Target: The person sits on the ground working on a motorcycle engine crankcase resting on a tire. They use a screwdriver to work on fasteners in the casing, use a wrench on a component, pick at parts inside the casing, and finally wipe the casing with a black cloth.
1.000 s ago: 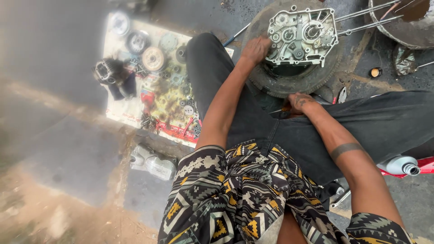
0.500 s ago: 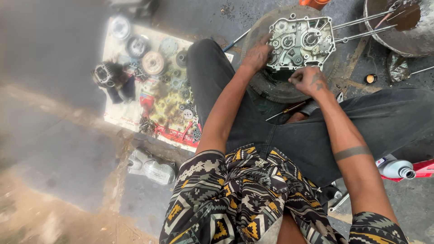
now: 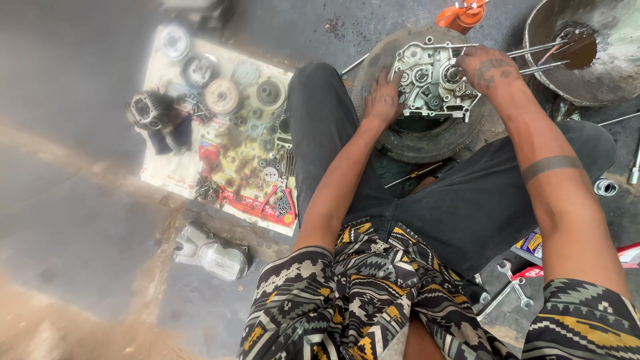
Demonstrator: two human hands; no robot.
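On a stained concrete floor [image 3: 80,220], the left hand [image 3: 383,100] lies flat, fingers spread, against the near edge of the engine case [image 3: 433,83]. The right hand [image 3: 483,67] curls over its top right corner, arm outstretched. The case rests on a tyre [image 3: 427,143], near a metal basin [image 3: 600,73].

The grey, oil-stained concrete floor [image 3: 80,220] carries everything here. Far left on it lies a white printed sheet [image 3: 160,177], spread flat and covered with round metal gears, clutch plates, small bolts and a dark finned engine cylinder [image 3: 148,110]. Near the sheet's near edge, directly on the floor, sits a silver cast-metal engine cover [image 3: 212,252]. Far and to the right rests a black rubber tyre [image 3: 427,143], lying flat. Beyond it stands an orange plastic oil can [image 3: 460,15], and at the far right a round grey metal basin [image 3: 600,60] holding dark liquid. Silver spanners [image 3: 510,293] lie near right.
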